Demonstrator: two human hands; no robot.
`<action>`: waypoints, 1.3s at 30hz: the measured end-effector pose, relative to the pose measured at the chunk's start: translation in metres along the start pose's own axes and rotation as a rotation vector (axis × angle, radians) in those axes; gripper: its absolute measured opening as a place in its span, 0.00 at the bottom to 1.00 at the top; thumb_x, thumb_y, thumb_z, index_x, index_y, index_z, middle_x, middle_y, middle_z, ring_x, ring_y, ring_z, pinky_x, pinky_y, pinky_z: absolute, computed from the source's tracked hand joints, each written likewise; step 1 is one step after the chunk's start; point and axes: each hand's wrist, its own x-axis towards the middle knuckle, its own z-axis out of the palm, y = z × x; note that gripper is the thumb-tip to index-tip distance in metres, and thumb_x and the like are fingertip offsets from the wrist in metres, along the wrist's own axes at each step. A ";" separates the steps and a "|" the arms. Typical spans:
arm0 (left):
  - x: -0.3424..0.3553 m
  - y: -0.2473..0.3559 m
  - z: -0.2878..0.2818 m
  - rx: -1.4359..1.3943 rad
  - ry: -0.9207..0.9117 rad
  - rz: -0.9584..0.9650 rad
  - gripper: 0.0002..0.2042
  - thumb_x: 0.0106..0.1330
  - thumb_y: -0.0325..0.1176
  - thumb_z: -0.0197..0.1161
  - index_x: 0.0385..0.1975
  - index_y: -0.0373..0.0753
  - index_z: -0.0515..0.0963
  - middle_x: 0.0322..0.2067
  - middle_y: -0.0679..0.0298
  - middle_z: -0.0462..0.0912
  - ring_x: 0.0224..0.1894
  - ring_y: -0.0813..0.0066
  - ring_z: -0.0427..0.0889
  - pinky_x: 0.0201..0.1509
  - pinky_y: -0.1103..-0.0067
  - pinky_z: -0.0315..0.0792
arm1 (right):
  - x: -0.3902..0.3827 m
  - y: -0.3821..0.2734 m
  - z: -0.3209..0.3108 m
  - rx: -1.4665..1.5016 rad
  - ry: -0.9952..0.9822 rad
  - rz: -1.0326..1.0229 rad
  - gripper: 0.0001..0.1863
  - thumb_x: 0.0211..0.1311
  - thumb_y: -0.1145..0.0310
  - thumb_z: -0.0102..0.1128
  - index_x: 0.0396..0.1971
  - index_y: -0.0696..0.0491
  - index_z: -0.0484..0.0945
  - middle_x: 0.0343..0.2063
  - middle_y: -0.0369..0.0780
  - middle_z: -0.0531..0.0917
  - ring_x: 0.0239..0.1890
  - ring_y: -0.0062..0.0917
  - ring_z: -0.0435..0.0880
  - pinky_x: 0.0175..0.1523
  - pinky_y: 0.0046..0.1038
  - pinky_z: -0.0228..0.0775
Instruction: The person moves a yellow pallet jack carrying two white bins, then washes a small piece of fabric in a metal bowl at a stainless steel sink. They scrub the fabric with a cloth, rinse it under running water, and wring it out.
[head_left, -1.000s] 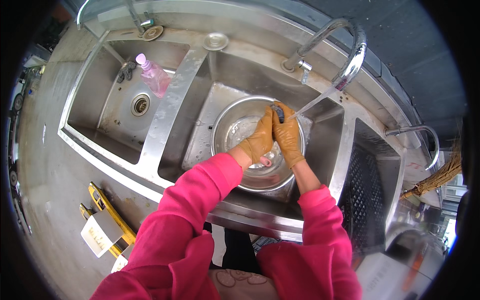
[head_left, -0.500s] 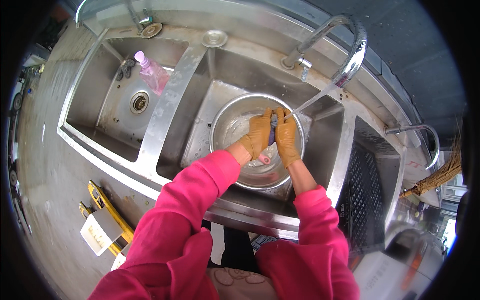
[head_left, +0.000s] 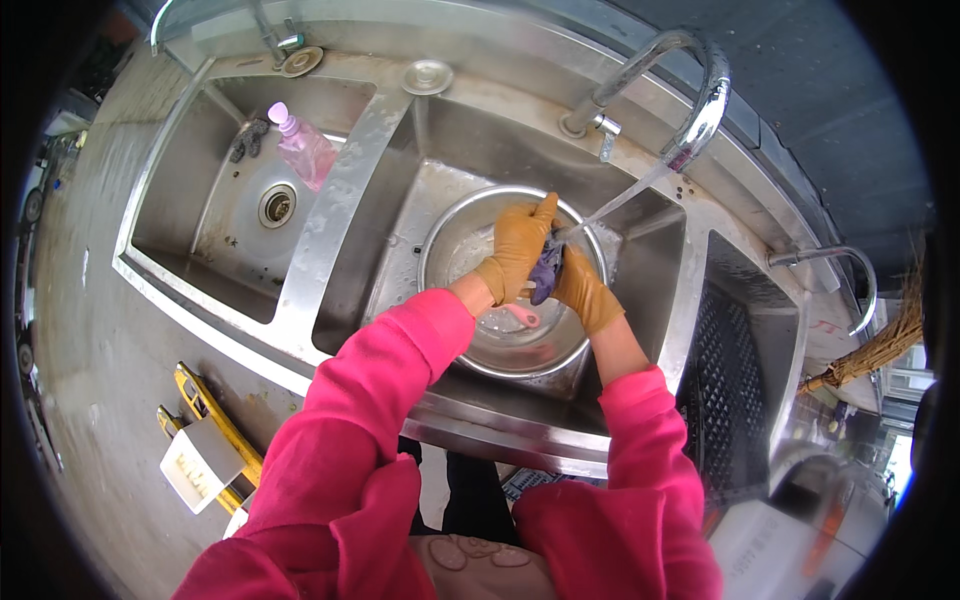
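Both my hands wear tan rubber gloves and grip a bunched purple-grey cloth (head_left: 545, 275) over a round steel basin (head_left: 452, 240). My left hand (head_left: 521, 246) is closed on the cloth's left side, thumb side up. From the right, my right hand (head_left: 586, 290) closes round its other side, the fingertips partly hidden behind the cloth. A stream of water (head_left: 628, 198) from the curved faucet (head_left: 716, 92) falls at the cloth's top and my right glove. Below the cloth, a pink handle (head_left: 523, 316) lies in the basin; the tool's other end is hidden.
The basin stands in the middle sink (head_left: 385, 265). In the left sink are a pink pump bottle (head_left: 306, 150), dark gloves (head_left: 249, 140) and a drain (head_left: 278, 205). A black crate (head_left: 728, 385) fills the right sink. A straw broom (head_left: 880, 350) leans beyond it.
My right hand has moved down and turned, apart from my left. More of the purple-grey cloth shows between them, and the water now lands on it.
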 end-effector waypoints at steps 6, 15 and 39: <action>-0.004 0.012 -0.015 0.109 0.098 -0.201 0.21 0.65 0.55 0.54 0.43 0.43 0.73 0.40 0.65 0.76 0.37 0.77 0.75 0.45 0.77 0.72 | -0.019 -0.025 0.021 -0.476 0.181 -0.351 0.11 0.66 0.62 0.51 0.44 0.46 0.76 0.34 0.37 0.80 0.27 0.22 0.78 0.23 0.20 0.69; -0.025 0.004 -0.009 -0.331 -0.165 -0.231 0.18 0.67 0.51 0.52 0.33 0.41 0.77 0.28 0.67 0.78 0.30 0.78 0.78 0.31 0.79 0.73 | -0.024 0.009 0.052 -1.133 0.361 -1.250 0.08 0.61 0.67 0.59 0.27 0.56 0.78 0.22 0.36 0.79 0.24 0.20 0.76 0.29 0.26 0.67; -0.003 -0.004 -0.020 -0.132 0.039 -0.217 0.23 0.67 0.59 0.48 0.49 0.49 0.70 0.44 0.67 0.74 0.42 0.75 0.74 0.41 0.72 0.74 | -0.014 -0.033 0.006 -0.470 0.315 -0.308 0.14 0.62 0.63 0.56 0.44 0.53 0.73 0.27 0.40 0.79 0.20 0.22 0.75 0.19 0.21 0.65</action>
